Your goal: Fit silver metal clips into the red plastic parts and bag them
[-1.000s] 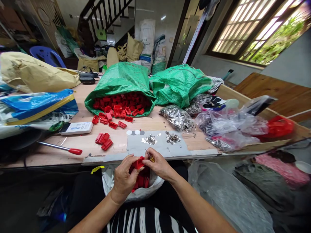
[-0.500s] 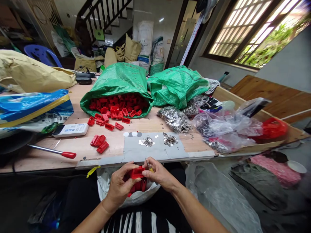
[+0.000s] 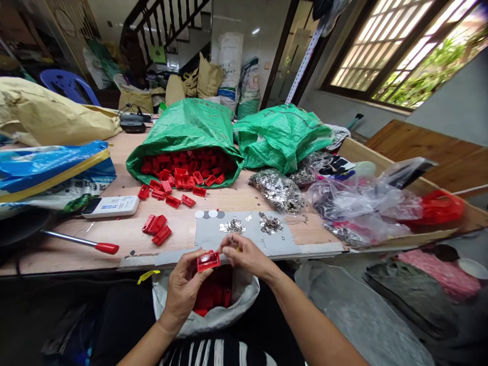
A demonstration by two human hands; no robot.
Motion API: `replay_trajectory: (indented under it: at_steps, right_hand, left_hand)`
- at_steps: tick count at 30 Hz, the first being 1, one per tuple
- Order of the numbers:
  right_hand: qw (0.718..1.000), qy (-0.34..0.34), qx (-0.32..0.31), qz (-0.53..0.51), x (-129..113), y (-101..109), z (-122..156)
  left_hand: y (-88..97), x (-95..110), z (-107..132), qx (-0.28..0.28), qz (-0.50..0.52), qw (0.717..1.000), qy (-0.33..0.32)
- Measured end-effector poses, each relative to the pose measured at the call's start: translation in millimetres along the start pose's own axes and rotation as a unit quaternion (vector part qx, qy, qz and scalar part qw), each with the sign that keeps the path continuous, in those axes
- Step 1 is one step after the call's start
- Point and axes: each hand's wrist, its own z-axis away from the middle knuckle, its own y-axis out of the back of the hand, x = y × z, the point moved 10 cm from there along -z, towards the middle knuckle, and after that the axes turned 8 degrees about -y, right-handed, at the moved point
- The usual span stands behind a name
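Between its thumb and fingers, my left hand (image 3: 185, 284) holds a red plastic housing (image 3: 208, 261), its open hollow side facing me and a dark glint inside. My right hand (image 3: 244, 254) is just to the right of it, fingers pinched around a thin pointed tool with a yellow handle (image 3: 239, 248), mostly hidden by the fingers. Below both hands a white sack (image 3: 244, 305) stands open in my lap with more red housings (image 3: 213, 297) inside. Ahead on a grey mat (image 3: 208, 236) lie two piles of small metal pieces, one bright (image 3: 233, 226) and one darker (image 3: 270, 223).
A green sack (image 3: 183, 122) spills red housings onto the table. Nearby are several loose housings (image 3: 156, 229), a white box (image 3: 114, 206) and a red-tipped handle (image 3: 107, 248). Clear bags of metal pieces (image 3: 278, 190) and a wooden tray (image 3: 392, 168) of plastic bags stand right.
My left hand has raised and tilted the housing so its hollow side shows. My right hand has moved up, slightly away from it, and the tool's metal shaft no longer shows clearly.
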Motion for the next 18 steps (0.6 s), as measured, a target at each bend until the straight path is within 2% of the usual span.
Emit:
replay_trajectory:
  at_steps: [1,2,4,6,8,12,18]
  right_hand:
    - [0.994,0.016,0.067,0.085,-7,15,-6]
    - [0.976,0.027,0.128,0.172,-15,27,-11]
    - [0.925,0.030,0.200,0.321,-26,38,-22]
    - [0.888,0.011,0.200,0.415,-26,37,-35]
    - [0.870,-0.006,0.180,0.459,-23,34,-47]
    - [0.867,-0.013,0.166,0.470,-20,34,-58]
    - [0.881,-0.017,0.182,0.437,-22,47,-53]
  left_hand:
    - [3.4,0,-2,0.013,-0.006,1.000,-0.002]
    - [6.0,-1,-3,0.021,-0.012,1.000,-0.003]
    - [9.7,-3,-5,0.023,-0.023,0.999,-0.005]
    - [12.1,-5,-4,0.019,-0.031,0.999,-0.001]
    - [14.1,-8,-3,0.015,-0.033,0.999,0.005]
    - [17.0,-12,-1,0.018,-0.023,0.999,0.018]
    - [15.6,-14,-3,0.038,0.031,0.997,0.051]
